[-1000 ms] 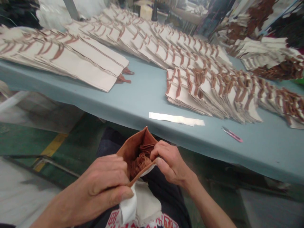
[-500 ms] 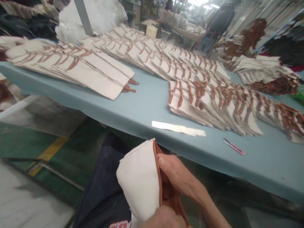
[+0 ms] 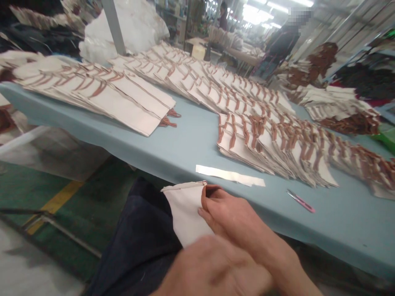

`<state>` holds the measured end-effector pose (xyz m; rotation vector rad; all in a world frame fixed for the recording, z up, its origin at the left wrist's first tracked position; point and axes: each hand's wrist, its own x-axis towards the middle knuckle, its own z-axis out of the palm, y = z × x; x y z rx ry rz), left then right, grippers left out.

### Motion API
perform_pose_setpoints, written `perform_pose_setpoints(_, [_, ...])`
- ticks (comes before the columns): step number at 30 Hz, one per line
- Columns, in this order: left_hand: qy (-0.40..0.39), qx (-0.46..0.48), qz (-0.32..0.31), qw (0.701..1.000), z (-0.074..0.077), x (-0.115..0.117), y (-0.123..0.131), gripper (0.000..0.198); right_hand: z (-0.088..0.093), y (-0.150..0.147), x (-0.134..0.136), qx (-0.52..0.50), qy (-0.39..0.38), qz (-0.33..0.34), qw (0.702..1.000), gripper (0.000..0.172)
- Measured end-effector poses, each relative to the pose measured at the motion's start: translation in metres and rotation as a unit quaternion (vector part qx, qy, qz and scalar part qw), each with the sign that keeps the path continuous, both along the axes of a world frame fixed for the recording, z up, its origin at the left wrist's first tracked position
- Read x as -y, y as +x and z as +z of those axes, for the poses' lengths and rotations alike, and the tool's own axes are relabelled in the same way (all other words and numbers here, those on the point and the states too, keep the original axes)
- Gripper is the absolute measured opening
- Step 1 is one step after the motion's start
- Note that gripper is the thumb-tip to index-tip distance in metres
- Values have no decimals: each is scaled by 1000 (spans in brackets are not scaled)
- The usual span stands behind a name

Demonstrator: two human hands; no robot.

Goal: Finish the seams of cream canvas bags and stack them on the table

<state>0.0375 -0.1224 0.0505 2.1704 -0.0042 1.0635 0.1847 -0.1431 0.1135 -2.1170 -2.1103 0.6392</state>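
A cream fabric piece with a brown edge (image 3: 188, 209) is held up in front of the table's near edge, above my lap. My right hand (image 3: 228, 213) is closed on its brown-edged side near the top, the thumb lying against the cream face. Lower down and nearer the camera, my left hand (image 3: 216, 267) is curled over the bottom of the same piece. Motion blurs this hand, and its fingertips are hidden. The lower part of the fabric disappears behind it.
A blue-covered table (image 3: 182, 152) carries a pale strip (image 3: 230, 175), pink-handled thread snips (image 3: 300, 201), a left stack of cream pieces (image 3: 132, 102) and long overlapping rows of brown-trimmed pieces (image 3: 271, 144). A person (image 3: 277, 49) stands in the background.
My left hand has risen toward the camera and now covers more of the fabric. The right hand has turned over the brown edge, and the piece looks narrower and more folded.
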Motion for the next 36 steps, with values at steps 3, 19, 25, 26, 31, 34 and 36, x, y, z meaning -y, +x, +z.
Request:
perform_pose_setpoints(3, [-66,-102,170,978,23,-66,-33,30,-1,2,5,-15,80,43,996,13])
perform_pose_setpoints(19, [-191,-197,201,940,-11,-29,-23,23,-18,-2,0,-171,171,-34,970,3])
perform_pose_setpoints(25, [-382,-166,82,906,6,4,6,4,-4,24,5,-177,200,-64,961,11])
perform_pose_setpoints(26, [-380,-152,38,912,8,8,6,7,2,30,10,-181,193,-72,962,12])
perform_pose_setpoints(31, [-278,-28,28,960,15,-4,-10,31,22,42,32,-251,146,-72,954,10])
perform_pose_setpoints(34, [-238,-117,85,961,20,-33,-17,41,21,29,39,-308,119,-33,943,7])
perform_pose_setpoints(36, [-215,-163,6,963,22,-50,-19,29,17,19,41,-335,108,-22,936,7])
